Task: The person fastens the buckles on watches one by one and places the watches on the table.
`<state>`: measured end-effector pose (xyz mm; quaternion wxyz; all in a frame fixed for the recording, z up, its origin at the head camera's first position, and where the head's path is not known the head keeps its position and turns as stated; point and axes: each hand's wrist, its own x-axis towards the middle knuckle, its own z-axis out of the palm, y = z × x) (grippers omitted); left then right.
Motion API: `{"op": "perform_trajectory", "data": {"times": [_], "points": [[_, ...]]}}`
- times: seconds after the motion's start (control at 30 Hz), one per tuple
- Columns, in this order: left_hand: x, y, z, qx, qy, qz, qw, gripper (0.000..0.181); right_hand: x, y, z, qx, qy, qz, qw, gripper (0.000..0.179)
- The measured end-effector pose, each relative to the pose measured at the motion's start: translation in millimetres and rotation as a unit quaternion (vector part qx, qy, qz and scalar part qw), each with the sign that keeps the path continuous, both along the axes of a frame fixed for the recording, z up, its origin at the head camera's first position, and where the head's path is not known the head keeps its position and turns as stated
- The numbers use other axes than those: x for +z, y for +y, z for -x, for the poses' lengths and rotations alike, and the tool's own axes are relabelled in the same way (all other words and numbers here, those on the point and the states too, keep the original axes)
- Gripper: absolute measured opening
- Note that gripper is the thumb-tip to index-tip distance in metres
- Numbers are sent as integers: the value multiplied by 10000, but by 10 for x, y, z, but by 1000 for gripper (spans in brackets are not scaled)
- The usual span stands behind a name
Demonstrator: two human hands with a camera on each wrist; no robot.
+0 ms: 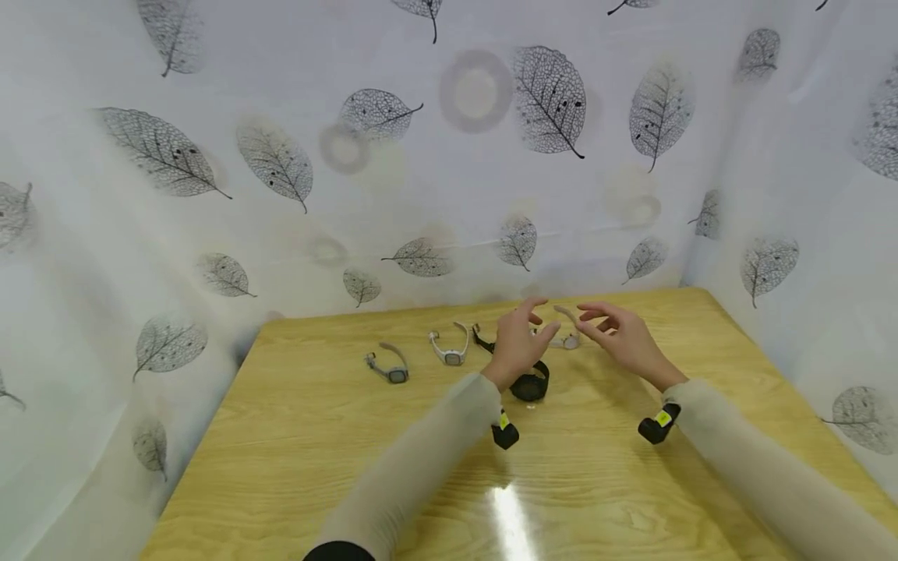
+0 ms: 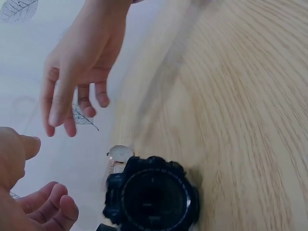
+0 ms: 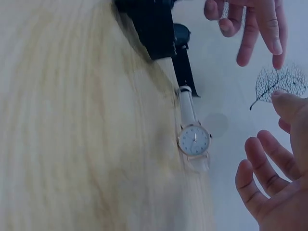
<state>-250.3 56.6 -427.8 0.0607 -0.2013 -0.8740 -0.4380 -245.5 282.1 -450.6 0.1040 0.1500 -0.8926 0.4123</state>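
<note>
My left hand [image 1: 517,343] hovers over the table among the watches, fingers loosely bent and holding nothing. A large black digital watch [image 1: 529,387] lies below its wrist; its round face [image 2: 154,199] shows close up in the left wrist view. Level with it, my right hand [image 1: 627,343] is raised beside a pale-strapped watch [image 1: 570,341], its fingers relaxed and free of any object. That watch has a white round dial [image 3: 194,140] with a rose-gold rim. Another black watch [image 1: 481,340] is partly hidden behind the left hand.
Left of the hands lie a white digital watch [image 1: 452,357] and a grey digital watch [image 1: 397,375]. All rest on a wooden table [image 1: 316,452]. A leaf-patterned white curtain [image 1: 435,195] stands behind the table and along its sides.
</note>
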Motion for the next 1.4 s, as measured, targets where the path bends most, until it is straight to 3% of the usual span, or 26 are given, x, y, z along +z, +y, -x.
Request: {"op": "perform_trajectory", "data": {"times": [0.1,0.2,0.33,0.47,0.6,0.8,1.1,1.4], "points": [[-45,99,21,224,-185,-106,9995,53,6,30,80,-153,179,-81,9997,43],[-83,191,35,437,-577,-259,9970,61,-18,47,159,-175,262,-82,9995,45],[-102,302,68,644,-1193,-381,9900,70,-87,66,282,-226,261,-204,9992,48],[-108,384,126,837,-1522,-420,9839,76,-95,67,385,-295,171,-377,9987,49],[-143,441,182,1103,-1746,-531,9770,75,-88,53,455,-241,-61,-422,9988,52],[-208,516,234,1417,-2207,-731,9622,73,-152,41,507,-136,-716,-99,9973,56],[-302,625,349,1795,-2482,-465,9508,70,-307,110,503,-316,-1470,175,9885,52],[-302,622,454,1795,-2464,-174,9523,79,-346,147,501,-294,-1452,150,9889,51]]}}
